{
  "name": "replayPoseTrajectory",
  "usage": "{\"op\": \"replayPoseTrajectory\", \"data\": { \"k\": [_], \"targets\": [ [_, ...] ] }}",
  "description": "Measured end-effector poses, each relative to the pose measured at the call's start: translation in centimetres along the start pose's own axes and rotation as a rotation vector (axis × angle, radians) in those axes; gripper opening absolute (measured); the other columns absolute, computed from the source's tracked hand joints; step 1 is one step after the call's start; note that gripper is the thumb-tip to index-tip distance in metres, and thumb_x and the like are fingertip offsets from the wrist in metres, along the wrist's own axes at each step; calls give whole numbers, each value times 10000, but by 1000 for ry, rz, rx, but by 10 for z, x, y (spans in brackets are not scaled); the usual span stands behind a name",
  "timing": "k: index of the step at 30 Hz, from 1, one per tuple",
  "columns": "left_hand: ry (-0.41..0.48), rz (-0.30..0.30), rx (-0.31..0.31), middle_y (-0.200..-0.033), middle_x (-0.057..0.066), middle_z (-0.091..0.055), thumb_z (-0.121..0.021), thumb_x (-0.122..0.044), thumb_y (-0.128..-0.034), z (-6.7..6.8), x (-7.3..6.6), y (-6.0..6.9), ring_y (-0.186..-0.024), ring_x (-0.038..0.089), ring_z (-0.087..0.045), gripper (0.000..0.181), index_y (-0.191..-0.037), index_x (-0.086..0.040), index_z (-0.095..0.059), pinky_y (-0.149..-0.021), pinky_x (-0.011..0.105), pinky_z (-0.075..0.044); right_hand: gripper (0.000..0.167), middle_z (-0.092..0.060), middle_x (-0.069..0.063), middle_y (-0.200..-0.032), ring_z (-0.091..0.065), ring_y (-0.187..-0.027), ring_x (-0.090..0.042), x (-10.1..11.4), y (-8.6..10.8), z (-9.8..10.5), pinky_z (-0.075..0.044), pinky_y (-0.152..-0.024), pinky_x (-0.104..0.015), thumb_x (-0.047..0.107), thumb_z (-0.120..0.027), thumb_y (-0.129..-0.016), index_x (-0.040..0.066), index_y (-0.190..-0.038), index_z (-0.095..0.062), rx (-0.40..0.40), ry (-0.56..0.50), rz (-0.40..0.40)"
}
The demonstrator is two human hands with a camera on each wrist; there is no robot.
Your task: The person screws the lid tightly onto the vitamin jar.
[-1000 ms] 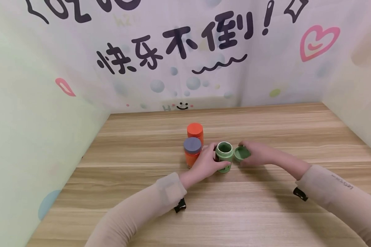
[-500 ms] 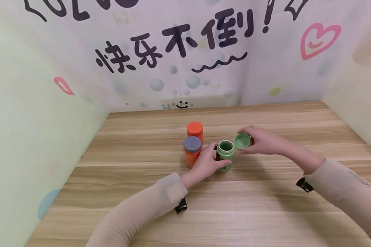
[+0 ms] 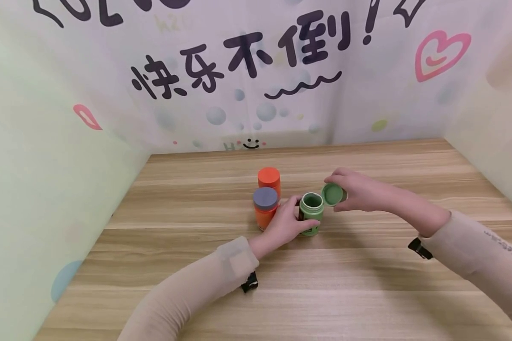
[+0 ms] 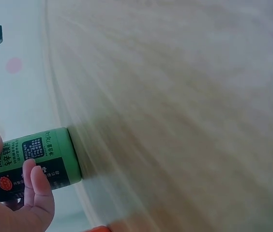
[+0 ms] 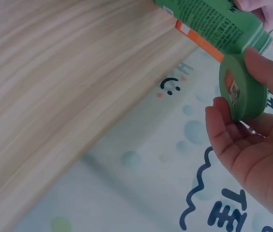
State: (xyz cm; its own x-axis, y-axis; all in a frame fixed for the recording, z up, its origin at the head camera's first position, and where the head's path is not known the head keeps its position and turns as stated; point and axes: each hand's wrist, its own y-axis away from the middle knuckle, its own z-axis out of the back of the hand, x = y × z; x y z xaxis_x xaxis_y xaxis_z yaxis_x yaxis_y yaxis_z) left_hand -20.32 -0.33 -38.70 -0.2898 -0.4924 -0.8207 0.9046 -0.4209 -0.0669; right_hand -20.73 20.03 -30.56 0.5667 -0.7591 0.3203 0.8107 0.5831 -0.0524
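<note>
A green bottle (image 3: 312,213) stands upright and uncapped on the table, its round mouth facing up in the head view. My left hand (image 3: 284,221) grips it around the side; the left wrist view shows fingers across its printed label (image 4: 33,164). To the right of the bottle's mouth, my right hand (image 3: 358,190) holds the green lid (image 3: 333,194), tilted so its hollow inside shows. The right wrist view has thumb and fingers pinching the lid (image 5: 243,87) by its edge, close beside the bottle's neck.
An orange bottle with a grey lid (image 3: 266,206) stands just left of the left hand. Behind it is another orange bottle with an orange lid (image 3: 269,179). The wooden table (image 3: 187,199) meets a printed cloth backdrop (image 3: 362,104) at the rear.
My right hand has lifted the lid up and away from near the table to beside the bottle's mouth, tilting its inside more into view. The left hand keeps its grip on the bottle.
</note>
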Motion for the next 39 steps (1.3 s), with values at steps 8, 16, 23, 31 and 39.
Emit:
{"op": "replayPoseTrajectory", "data": {
  "k": [8,16,23,31,39],
  "targets": [
    [2,5,5,-1202,31,-553,-736,-293,-769,-4,-3,-1,-1007,122,-522,606,-1265,-102,-445,-829,242,-435,586,-527,-158,-1095,-566,-862,-211,2,3,5,-494,-734,-354,109,-779,-689,-80,-1183,-526,-28,95,57],
    [-14,-10,7,-1195,20,-559,-737,-296,-767,-4,-5,-3,-1013,122,-499,617,-1273,-106,-439,-835,239,-424,517,-538,-107,-1038,-558,-814,-150,-1,1,6,-492,-717,-320,127,-777,-683,-64,-1112,-561,-70,102,143],
    [-23,-12,-2,-1191,20,-562,-738,-302,-765,-5,-5,-3,-1017,122,-490,619,-1269,-100,-440,-844,239,-416,498,-522,-111,-1057,-549,-849,-147,-5,-2,5,-513,-745,-295,93,-750,-717,-61,-1136,-527,-31,-35,143],
    [30,1,10,-1222,69,-514,-734,-263,-774,-3,-6,0,-924,110,-525,618,-1269,-82,-413,-799,219,-434,588,-487,-186,-1195,-570,-1017,-292,-12,-6,-1,-515,-810,-322,58,-738,-749,-61,-1237,-432,19,-325,86],
    [93,1,60,-1211,75,-491,-718,-223,-792,1,-5,0,-729,87,-539,611,-1282,-69,-388,-665,172,-443,489,-530,-71,-1130,-544,-950,-177,-7,-11,-2,-501,-778,-333,124,-763,-735,45,-1167,-547,-31,-115,226]
  ]
}}
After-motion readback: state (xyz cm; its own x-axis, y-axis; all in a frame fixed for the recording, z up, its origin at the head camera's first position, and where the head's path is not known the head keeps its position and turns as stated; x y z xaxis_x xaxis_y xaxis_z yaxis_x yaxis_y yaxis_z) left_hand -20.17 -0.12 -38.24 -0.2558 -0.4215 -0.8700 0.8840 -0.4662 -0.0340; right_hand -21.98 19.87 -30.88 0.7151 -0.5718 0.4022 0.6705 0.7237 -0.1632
